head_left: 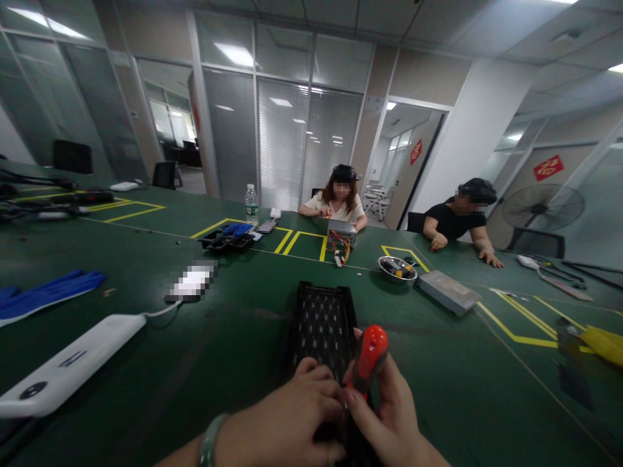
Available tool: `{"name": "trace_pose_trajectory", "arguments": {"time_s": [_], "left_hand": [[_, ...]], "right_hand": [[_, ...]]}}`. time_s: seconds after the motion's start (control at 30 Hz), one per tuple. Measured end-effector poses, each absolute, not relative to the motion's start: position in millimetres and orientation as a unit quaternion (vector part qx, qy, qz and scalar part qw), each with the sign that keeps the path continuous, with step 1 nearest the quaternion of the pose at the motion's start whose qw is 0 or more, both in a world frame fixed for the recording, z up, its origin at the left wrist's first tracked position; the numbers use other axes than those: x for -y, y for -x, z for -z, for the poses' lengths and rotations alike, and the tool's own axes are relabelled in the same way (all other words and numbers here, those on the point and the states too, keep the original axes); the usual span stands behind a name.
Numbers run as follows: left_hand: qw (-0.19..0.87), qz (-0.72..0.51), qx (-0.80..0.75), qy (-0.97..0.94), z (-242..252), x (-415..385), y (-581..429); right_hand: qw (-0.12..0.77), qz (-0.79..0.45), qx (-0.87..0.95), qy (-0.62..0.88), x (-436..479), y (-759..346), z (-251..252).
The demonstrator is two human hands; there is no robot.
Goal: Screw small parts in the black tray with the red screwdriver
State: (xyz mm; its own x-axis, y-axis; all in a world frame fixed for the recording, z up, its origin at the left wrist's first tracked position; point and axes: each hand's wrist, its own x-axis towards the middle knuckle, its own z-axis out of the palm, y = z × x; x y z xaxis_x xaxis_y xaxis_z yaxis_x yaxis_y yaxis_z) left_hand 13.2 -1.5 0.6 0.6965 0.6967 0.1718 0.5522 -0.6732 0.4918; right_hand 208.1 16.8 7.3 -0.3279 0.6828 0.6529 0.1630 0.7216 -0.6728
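A black perforated metal case [321, 321] lies on the green table [233, 350] right in front of me. My right hand [384, 415] is closed around a screwdriver with a red-orange handle [368, 353], held upright over the near end of the case. My left hand [292, 415], with a pale bangle on the wrist, rests with curled fingers on the near end of the case, beside the screwdriver's shaft. The screwdriver's tip is hidden between my hands.
A white power bank [68, 366] with a cable lies at the near left, blue gloves [43, 295] beyond it. A metal bowl [398, 268], a grey box [448, 292], black trays [228, 240] and a bottle [251, 204] stand farther off. Two people sit across the table.
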Motion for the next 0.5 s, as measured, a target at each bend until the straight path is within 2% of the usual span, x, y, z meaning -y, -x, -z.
{"name": "trace_pose_trajectory", "arguments": {"time_s": [0.33, 0.5], "left_hand": [[0.204, -0.189, -0.350, -0.894, 3.6, 3.0, -16.7], [0.200, -0.178, -0.358, -0.895, 4.5, 2.7, -17.3]], "right_hand": [[0.489, -0.358, 0.752, 0.258, -15.0, -213.3, -15.9], [0.511, -0.406, 0.726, 0.216, -13.5, -210.8, -14.0]]}}
